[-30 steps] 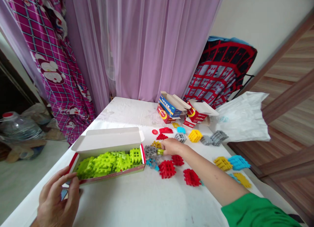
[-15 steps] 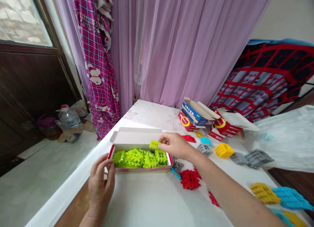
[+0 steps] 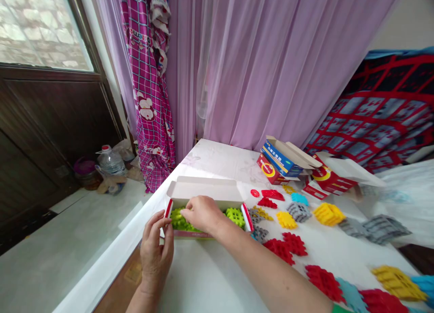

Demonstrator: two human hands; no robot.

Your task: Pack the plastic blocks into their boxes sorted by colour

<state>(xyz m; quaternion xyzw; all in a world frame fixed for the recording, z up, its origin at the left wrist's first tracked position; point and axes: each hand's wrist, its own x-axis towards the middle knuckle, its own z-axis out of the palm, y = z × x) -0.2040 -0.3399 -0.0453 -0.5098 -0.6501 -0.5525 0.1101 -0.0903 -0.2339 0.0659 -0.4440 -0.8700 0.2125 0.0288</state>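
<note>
A long open cardboard box [image 3: 206, 190] with a white lid flap lies on the white table [image 3: 210, 277], filled with lime-green grid-shaped plastic pieces [image 3: 235, 216]. My left hand [image 3: 156, 247] grips the box's left end, fingers curled round its corner. My right hand [image 3: 202, 213] reaches into the box from the right and rests on the green pieces, fingers bent down among them; whether it holds one is hidden.
Red [image 3: 286, 247], yellow [image 3: 328, 213], grey [image 3: 383, 226] and blue [image 3: 300, 198] grid pieces lie scattered right of the box. Small opened cartons [image 3: 281, 158] stand at the back. A white bag [image 3: 407, 191] lies far right. Purple curtains hang behind; a bottle [image 3: 110, 161] stands on the left ledge.
My right hand carried a green piece from above the box's right end down into the box toward its left part. The view shifted a little left; my left hand stayed on the box end.
</note>
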